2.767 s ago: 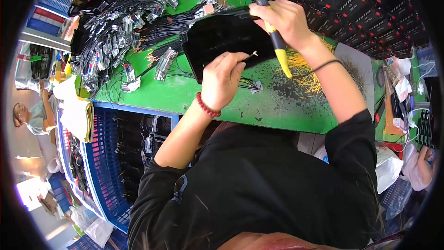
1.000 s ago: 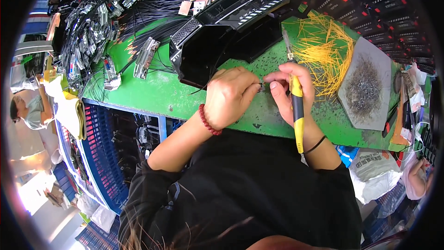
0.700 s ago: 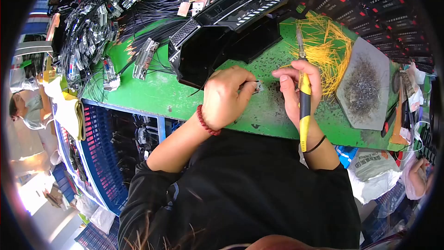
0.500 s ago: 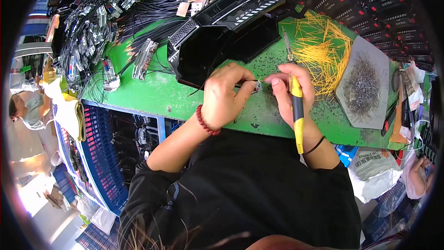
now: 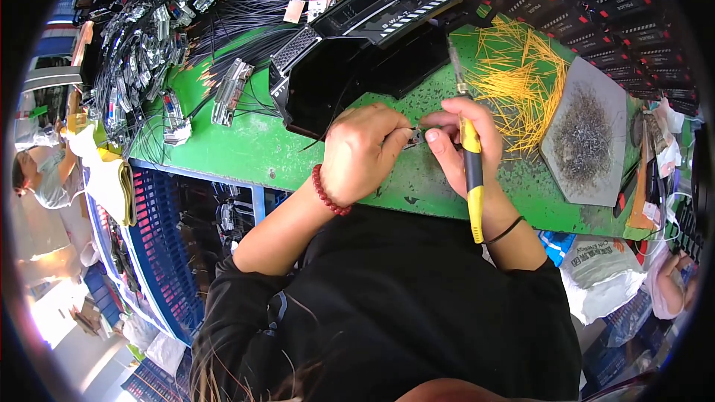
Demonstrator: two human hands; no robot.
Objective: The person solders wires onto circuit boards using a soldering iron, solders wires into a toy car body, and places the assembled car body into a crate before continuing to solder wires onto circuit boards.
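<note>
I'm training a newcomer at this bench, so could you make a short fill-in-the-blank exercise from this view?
1. The soldering iron in the right hand has a black and ____ handle.
2. The red beaded bracelet is on the ____ wrist.
3. The grey slab lies to the ____ of the yellow wires.
4. The worktable has a ____ top.

Missing words: yellow; left; right; green.

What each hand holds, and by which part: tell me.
Right hand: soldering iron, by its handle. Left hand: thin dark piece, pinched at the fingertips; which part is unclear.
</note>
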